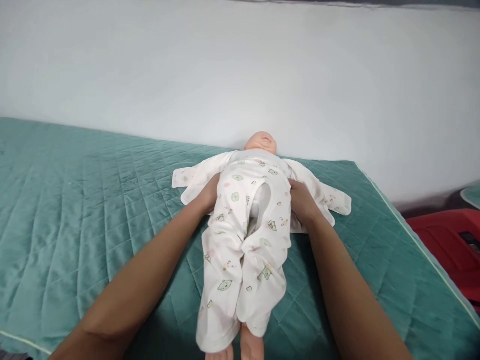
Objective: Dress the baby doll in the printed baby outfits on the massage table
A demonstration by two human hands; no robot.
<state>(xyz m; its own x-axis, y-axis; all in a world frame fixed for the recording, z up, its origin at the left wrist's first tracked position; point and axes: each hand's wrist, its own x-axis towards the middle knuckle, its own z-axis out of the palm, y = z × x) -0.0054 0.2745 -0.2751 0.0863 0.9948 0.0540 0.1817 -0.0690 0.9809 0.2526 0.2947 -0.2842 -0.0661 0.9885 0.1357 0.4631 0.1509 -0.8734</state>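
A baby doll (261,142) lies on its back, its head near the wall and its bare feet (252,345) toward me. It wears white open-crotch baby pants (225,250) with a green bear print, pulled high over its chest. Around its upper body lies a white baby shirt (317,187), sleeves spread to both sides. My left hand (212,194) is closed at the left side of the pants, fingertips hidden behind the cloth. On the opposite side, my right hand (300,199) grips the pants' edge, its fingers partly tucked out of sight. White material (258,200) shows through the crotch opening.
A green quilted cover (112,200) lies over the bed or table under the doll. Behind it stands a white wall (187,70). Past the right edge is a red plastic object (442,240), with a dark rounded item (463,197) behind it.
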